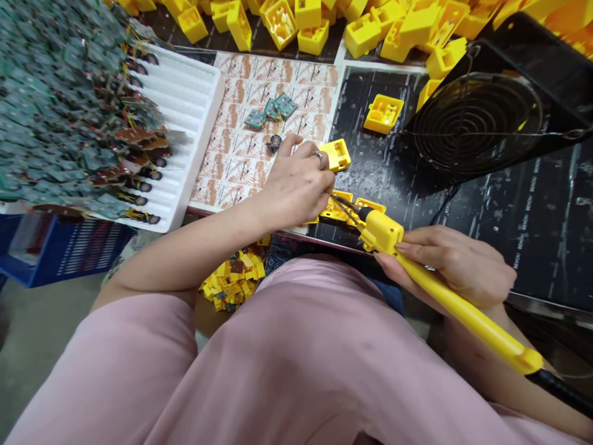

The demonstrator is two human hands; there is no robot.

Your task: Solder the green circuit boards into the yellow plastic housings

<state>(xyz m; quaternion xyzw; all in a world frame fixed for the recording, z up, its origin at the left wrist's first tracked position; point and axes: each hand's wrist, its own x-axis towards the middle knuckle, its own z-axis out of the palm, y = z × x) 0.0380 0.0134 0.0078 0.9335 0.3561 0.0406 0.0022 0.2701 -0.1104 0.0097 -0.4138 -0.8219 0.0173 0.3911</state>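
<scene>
The right hand (pixel 456 262) is closed around the handle of a yellow soldering iron (pixel 445 296), held like a pen, with the tip directed at a yellow plastic housing (pixel 337 207) lying at the near edge of the bench. The left hand (pixel 296 182) rests palm-down just above that housing; its fingers are curled over a second yellow housing (pixel 337 154), touching it, but whether they actually pinch it cannot be determined. A ring is visible on one finger.

Step in hand, as a judgement: soldering or heat-fixing a part inside the housing at the iron's tip. The next move calls for a steady tip placement inside the small cavity while the left hand keeps the part from shifting.

Work surface: a black mat (pixel 532 216) on the right and a printed sheet (pixel 241 148) on the left. On the sheet lie loose green circuit boards (pixel 273 111) and a small round black component (pixel 274 143). A white foam tray (pixel 189 117) stands to the left, beside a large heap of wired circuit boards (pixel 60 105). More yellow housings (pixel 324 21) are piled along the far edge. A black extraction fan (pixel 482 117) stands at right. A blue crate (pixel 55 247) sits below the bench edge, and finished yellow parts (pixel 231 278) lie near the person's lap.
</scene>
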